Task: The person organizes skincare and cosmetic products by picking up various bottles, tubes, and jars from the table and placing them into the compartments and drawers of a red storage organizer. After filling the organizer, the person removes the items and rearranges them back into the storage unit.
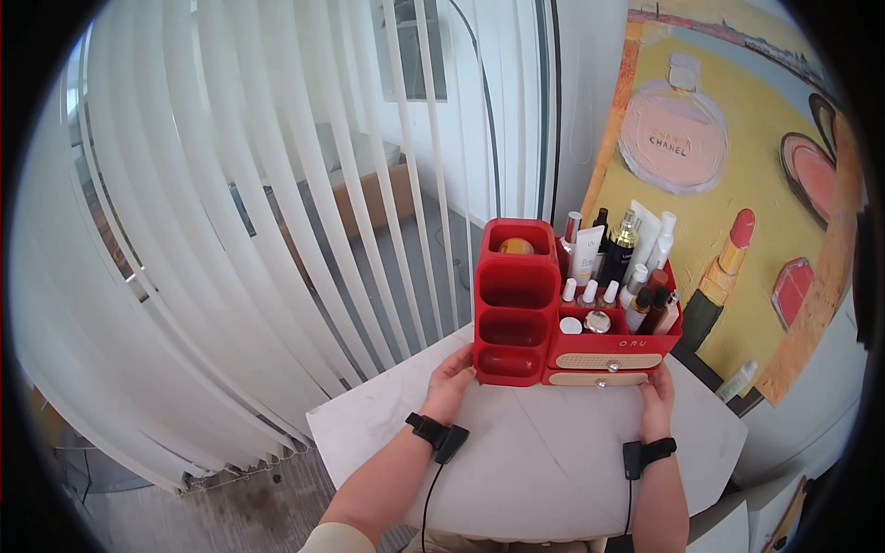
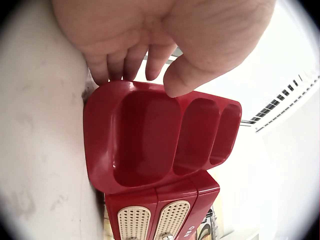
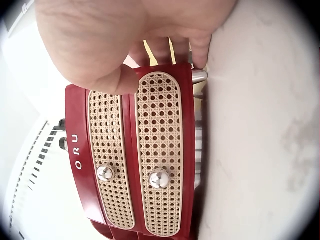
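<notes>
A red makeup organizer [image 1: 616, 343] with two woven-front drawers stands on the white marbled table. Alongside its left is a red tiered holder [image 1: 510, 367] with several stacked pockets, an orange-yellow round item [image 1: 516, 246] in the top one. My left hand [image 1: 449, 380] holds the holder's lower left side, thumb at the rim and fingers along the outer wall. On the opposite side my right hand [image 1: 657, 401] holds the organizer's lower right corner; its thumb lies on the drawer front [image 3: 158, 130], fingers down the side wall. Cosmetic bottles [image 1: 623, 249], tubes and jars fill the organizer's top.
The white table [image 1: 516, 461] has angled edges. Vertical blinds [image 1: 230, 230] hang at the left. Behind the organizer leans a large painting [image 1: 719, 212] of a perfume bottle and lipstick. A small white tube [image 1: 737, 380] is near the painting's lower edge.
</notes>
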### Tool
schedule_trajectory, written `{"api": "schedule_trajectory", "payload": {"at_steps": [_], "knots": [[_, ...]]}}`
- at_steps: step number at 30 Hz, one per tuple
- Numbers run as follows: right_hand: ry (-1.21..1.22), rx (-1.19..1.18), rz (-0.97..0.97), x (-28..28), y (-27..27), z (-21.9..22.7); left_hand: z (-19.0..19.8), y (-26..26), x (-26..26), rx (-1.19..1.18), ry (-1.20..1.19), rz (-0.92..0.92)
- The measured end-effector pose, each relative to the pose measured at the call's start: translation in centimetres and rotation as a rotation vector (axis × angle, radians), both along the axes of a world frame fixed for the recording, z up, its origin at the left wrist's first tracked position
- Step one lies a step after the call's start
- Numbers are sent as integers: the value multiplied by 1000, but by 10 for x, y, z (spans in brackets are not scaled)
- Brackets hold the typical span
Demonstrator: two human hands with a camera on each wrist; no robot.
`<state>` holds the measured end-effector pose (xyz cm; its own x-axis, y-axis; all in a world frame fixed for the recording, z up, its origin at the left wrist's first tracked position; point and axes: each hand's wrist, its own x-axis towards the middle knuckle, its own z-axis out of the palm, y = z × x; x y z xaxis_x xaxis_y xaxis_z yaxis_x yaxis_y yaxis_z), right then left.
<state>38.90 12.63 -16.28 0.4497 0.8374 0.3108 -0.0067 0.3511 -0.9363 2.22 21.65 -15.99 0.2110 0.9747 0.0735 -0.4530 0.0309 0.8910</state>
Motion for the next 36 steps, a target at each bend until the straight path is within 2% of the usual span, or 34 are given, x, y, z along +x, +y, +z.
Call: {"api": "schedule_trajectory", "payload": {"at_steps": [6,12,14,21,30,36], "knots": [[-31,-66,26,0,-2,0,-1,-2,-1,-6,0,19],[-1,-13,83,7,1,-11,0,0,-3,4,16,2],[-11,-18,24,6,2,-12,-4,2,-4,4,21,-33],[-13,-29,4,8,3,-13,-3,3,-2,2,44,-18],[-25,-13,37,10,2,-10,-8,6,-1,0,44,-39],[3,-21,71,6,2,-6,-3,3,1,-10,23,17]]}}
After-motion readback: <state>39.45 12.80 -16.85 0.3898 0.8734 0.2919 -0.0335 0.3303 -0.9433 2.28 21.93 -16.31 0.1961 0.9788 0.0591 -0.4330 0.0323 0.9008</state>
